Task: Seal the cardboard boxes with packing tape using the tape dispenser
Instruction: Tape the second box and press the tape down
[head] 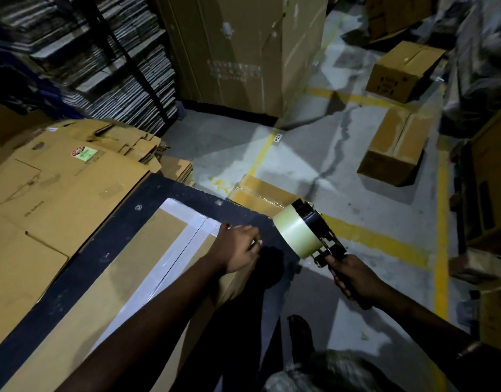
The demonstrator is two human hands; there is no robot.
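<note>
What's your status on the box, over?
Left hand presses taped box corner. Right hand grips tape dispenser, held clear of box. Nothing in the way.

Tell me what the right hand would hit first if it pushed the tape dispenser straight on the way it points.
Probably the taped carton on the floor, just beyond the tape roll. The right hand aims the tape dispenser up-left toward it, though depth is unclear and it might pass above it.
</note>
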